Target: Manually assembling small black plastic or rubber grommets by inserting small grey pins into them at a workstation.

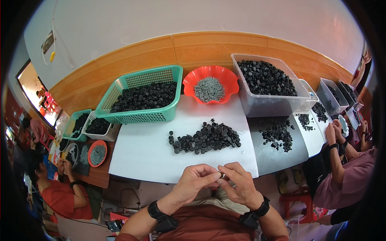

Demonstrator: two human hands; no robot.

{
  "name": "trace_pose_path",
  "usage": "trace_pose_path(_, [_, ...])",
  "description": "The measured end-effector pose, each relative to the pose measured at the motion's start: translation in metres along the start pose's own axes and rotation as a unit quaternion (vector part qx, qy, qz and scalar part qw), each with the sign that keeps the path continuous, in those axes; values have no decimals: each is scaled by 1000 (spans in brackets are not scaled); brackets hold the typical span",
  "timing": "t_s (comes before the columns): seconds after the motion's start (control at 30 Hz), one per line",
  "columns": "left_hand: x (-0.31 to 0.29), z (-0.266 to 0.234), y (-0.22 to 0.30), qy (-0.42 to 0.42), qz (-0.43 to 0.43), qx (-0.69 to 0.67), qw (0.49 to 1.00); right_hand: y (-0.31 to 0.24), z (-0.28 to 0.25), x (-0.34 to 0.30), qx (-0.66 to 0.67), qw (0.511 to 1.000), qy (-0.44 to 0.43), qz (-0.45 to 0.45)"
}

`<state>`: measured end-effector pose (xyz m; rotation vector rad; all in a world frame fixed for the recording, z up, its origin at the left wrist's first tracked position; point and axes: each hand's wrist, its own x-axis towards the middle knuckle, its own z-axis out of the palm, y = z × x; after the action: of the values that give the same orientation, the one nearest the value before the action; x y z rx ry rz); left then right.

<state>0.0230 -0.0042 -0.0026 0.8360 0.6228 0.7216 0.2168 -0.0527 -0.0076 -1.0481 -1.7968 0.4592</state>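
A: Surface first?
B: White-topped table [132, 154], set against a wall with an orange tiled band [136, 50]. Dial centred on the hands, 12 straight up the view.
A: Nearest?
B: The wearer's hands, just off the table's near edge. Left hand [194, 184]: thumb and finger pinching a small dark part [222, 175]. Right hand [240, 185]: pinching the same part from the other side. Fingertips cover most of it; exact shape cannot be told. Black band on each wrist.
A: Beyond that?
B: At 12, a loose pile of black pieces [207, 138], some round and holed. At 2, a smaller black heap [278, 135] on a dark surface.
A: Farther back?
B: Between 10 and 11, a green basket [140, 117] of black parts. At 12, a red wavy-rimmed bowl [230, 80] holding thin grey pieces [209, 89]. At 1, a clear bin [261, 103] of black pieces.
A: Flanks?
B: Seated co-workers: red top [60, 199] near 9, mauve top [341, 182] at 3.
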Motion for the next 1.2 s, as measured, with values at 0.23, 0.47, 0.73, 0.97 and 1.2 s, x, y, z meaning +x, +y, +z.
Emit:
trace_pose_path(0.23, [-1,0,1,4,-17,-57,998,-6,-2,5,-16,998,-43,41])
trace_pose_path(0.47, [-2,2,1,-6,-21,-103,994,-2,2,4,52,998,27,29])
trace_pose_path(0.73, [-1,7,-1,16,-23,-111,993,-1,7,3,41,997,66,12])
trace_pose_path(0.97, [-3,6,-4,29,-20,-114,993,2,11,4,-8,994,106,-35])
trace_pose_path(1.2, [-4,10,-6,45,-6,-85,995,6,15,1,-126,984,102,-79])
